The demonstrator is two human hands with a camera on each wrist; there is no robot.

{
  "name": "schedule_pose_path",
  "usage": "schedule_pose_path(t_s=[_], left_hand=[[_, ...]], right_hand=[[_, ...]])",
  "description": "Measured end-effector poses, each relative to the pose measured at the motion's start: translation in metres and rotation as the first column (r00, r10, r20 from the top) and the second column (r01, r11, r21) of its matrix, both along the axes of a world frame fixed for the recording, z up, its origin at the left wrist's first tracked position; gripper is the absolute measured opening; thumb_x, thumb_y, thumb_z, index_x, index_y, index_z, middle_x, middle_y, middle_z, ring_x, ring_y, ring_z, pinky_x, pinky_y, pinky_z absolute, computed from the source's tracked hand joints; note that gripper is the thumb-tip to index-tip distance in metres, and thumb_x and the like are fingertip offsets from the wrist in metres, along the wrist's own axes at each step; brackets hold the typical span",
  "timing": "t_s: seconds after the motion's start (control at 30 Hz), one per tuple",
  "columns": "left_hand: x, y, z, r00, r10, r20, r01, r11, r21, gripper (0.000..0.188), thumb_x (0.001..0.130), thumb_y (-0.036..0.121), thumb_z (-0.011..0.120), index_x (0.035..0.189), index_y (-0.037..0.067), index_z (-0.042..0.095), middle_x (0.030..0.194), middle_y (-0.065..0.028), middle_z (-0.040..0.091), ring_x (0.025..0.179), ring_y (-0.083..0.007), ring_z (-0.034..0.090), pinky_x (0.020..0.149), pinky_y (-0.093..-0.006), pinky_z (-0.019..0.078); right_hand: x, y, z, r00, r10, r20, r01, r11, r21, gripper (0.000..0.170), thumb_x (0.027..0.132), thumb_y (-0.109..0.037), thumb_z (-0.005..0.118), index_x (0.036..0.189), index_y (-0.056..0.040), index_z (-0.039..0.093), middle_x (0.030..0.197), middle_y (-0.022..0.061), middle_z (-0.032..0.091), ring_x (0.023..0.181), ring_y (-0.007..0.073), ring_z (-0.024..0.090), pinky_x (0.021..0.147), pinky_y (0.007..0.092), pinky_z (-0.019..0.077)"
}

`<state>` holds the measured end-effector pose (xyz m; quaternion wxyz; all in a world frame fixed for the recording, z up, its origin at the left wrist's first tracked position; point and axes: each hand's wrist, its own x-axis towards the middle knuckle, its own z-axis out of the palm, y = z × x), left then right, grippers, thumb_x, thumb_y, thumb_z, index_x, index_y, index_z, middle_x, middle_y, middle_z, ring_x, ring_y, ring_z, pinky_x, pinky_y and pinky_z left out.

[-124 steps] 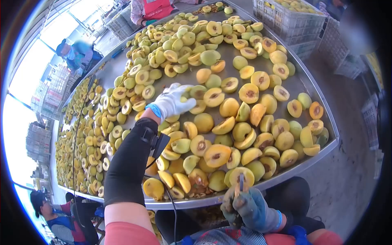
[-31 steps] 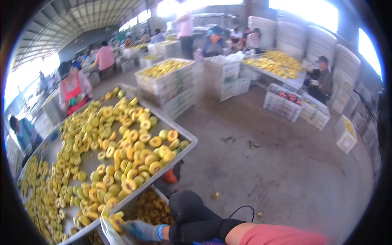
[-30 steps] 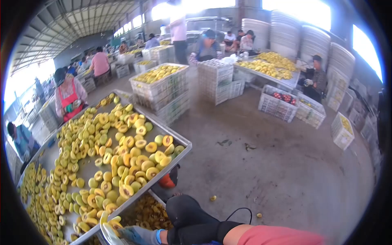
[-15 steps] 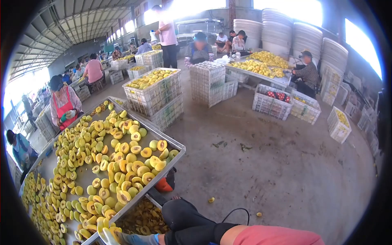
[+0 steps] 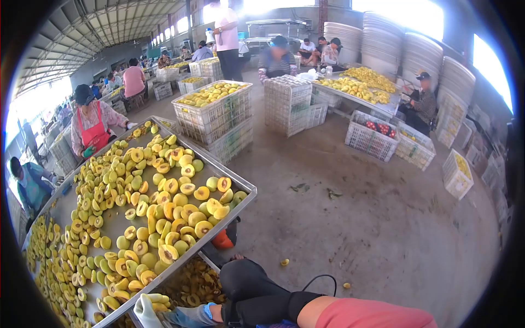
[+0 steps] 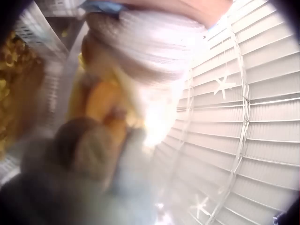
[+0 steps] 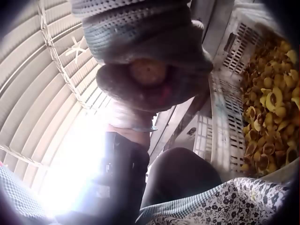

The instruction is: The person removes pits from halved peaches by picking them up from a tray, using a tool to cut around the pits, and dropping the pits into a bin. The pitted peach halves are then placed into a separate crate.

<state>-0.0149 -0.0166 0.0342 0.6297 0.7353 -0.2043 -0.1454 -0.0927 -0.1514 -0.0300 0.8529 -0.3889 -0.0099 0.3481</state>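
Observation:
At the bottom of the head view my left hand, in a white glove, holds yellow peach halves beside the table edge. The left wrist view shows orange-yellow flesh between that glove and the other, blurred. My right hand, in a stained blue-grey glove, is close beside them. In the right wrist view its fingers curl round the pale, round handle end of a tool; the tool's other end is hidden. Halved peaches cover much of the metal table.
Under the table edge a white crate holds peach pieces. My knee is right of it. A person in a red apron is across the table. Stacked crates stand behind, with more crates on the floor.
Several seconds ago my left hand was over the fruit on the table; now it is beside my right hand. My head has turned right. The person in the apron now reaches over the table.

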Motion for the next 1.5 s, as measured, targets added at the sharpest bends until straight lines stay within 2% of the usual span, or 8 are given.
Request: schedule_pose_path(t_s=[0.23, 0.43, 0.53, 0.67, 0.9, 1.0, 1.4, 1.5], left_hand=[[0.008, -0.006, -0.036, 0.982, 0.169, -0.086, -0.181, 0.971, -0.159, 0.055, 0.105, 0.043, 0.041, 0.091, -0.003, 0.068, 0.076, -0.0122, 0.069, 0.060, -0.0155, 0.061, 0.059, -0.0296, 0.0503], [0.018, 0.004, -0.038, 0.949, 0.151, -0.278, -0.174, 0.983, -0.058, 0.046, 0.104, 0.034, 0.050, 0.089, -0.003, 0.072, 0.082, -0.0146, 0.074, 0.063, -0.0160, 0.067, 0.060, -0.0265, 0.0515], [0.018, 0.002, -0.041, 0.928, 0.228, -0.293, -0.278, 0.950, -0.143, 0.047, 0.103, 0.037, 0.050, 0.089, -0.002, 0.073, 0.082, -0.0124, 0.074, 0.062, -0.0104, 0.063, 0.051, -0.0199, 0.0422], [0.015, 0.000, -0.049, 0.912, 0.285, -0.294, -0.358, 0.903, -0.237, 0.051, 0.103, 0.039, 0.048, 0.090, -0.003, 0.072, 0.083, -0.0136, 0.074, 0.062, -0.0127, 0.063, 0.056, -0.0239, 0.0473], [0.021, 0.013, -0.046, 0.965, 0.087, -0.248, -0.141, 0.968, -0.208, 0.055, 0.104, 0.041, 0.045, 0.089, -0.005, 0.072, 0.084, -0.0158, 0.074, 0.067, -0.0176, 0.067, 0.064, -0.0284, 0.0529], [0.025, 0.015, -0.051, 0.978, 0.058, -0.202, -0.074, 0.994, -0.075, 0.054, 0.103, 0.039, 0.045, 0.089, -0.005, 0.072, 0.085, -0.0161, 0.074, 0.067, -0.0189, 0.068, 0.065, -0.0292, 0.0534], [0.022, 0.016, -0.050, 0.980, 0.024, -0.197, -0.059, 0.984, -0.171, 0.063, 0.103, 0.047, 0.042, 0.086, -0.006, 0.072, 0.082, -0.0166, 0.073, 0.064, -0.0202, 0.066, 0.063, -0.0306, 0.0535], [0.017, 0.008, -0.051, 0.949, 0.128, -0.289, -0.213, 0.935, -0.284, 0.062, 0.103, 0.047, 0.042, 0.086, -0.005, 0.071, 0.082, -0.0172, 0.073, 0.064, -0.0214, 0.066, 0.062, -0.0312, 0.0539]], right_hand=[[0.019, 0.011, -0.018, 0.979, 0.181, -0.093, -0.170, 0.979, 0.114, 0.055, 0.095, -0.071, 0.043, 0.082, -0.0215, 0.062, 0.061, -0.0069, 0.054, 0.047, 0.0085, 0.046, 0.043, 0.0251, 0.0360], [0.017, 0.022, -0.011, 0.993, -0.092, -0.078, 0.046, 0.888, -0.458, 0.060, 0.097, -0.068, 0.042, 0.089, -0.0108, 0.060, 0.068, 0.0019, 0.057, 0.047, 0.0134, 0.050, 0.039, 0.0285, 0.0392], [0.022, 0.021, -0.016, 0.966, 0.043, -0.254, -0.047, 0.999, -0.011, 0.067, 0.094, -0.074, 0.040, 0.084, -0.0105, 0.059, 0.065, 0.0008, 0.054, 0.046, 0.0123, 0.047, 0.040, 0.0282, 0.0401], [0.022, 0.037, -0.014, 0.984, -0.180, 0.001, 0.165, 0.898, -0.409, 0.063, 0.091, -0.076, 0.045, 0.081, -0.0147, 0.054, 0.058, -0.0053, 0.043, 0.042, 0.0065, 0.034, 0.039, 0.0223, 0.0270], [0.022, 0.018, 0.007, 0.972, 0.043, -0.231, -0.077, 0.987, -0.142, 0.064, 0.092, -0.076, 0.044, 0.085, -0.0143, 0.055, 0.058, -0.0058, 0.042, 0.043, 0.0058, 0.033, 0.039, 0.0232, 0.0276], [0.017, 0.028, 0.012, 0.995, -0.101, 0.020, 0.095, 0.831, -0.547, 0.064, 0.092, -0.077, 0.042, 0.087, -0.0145, 0.056, 0.059, -0.0066, 0.043, 0.043, 0.0049, 0.033, 0.038, 0.0220, 0.0277], [0.015, 0.020, 0.020, 1.000, -0.028, 0.005, 0.027, 0.869, -0.494, 0.067, 0.089, -0.080, 0.043, 0.080, -0.0152, 0.055, 0.057, -0.0054, 0.041, 0.043, 0.0063, 0.035, 0.039, 0.0221, 0.0314], [0.016, 0.022, 0.002, 0.979, 0.075, -0.190, -0.085, 0.995, -0.045, 0.066, 0.093, -0.076, 0.041, 0.075, -0.0143, 0.055, 0.053, -0.0035, 0.040, 0.042, 0.0110, 0.037, 0.039, 0.0257, 0.0277]])
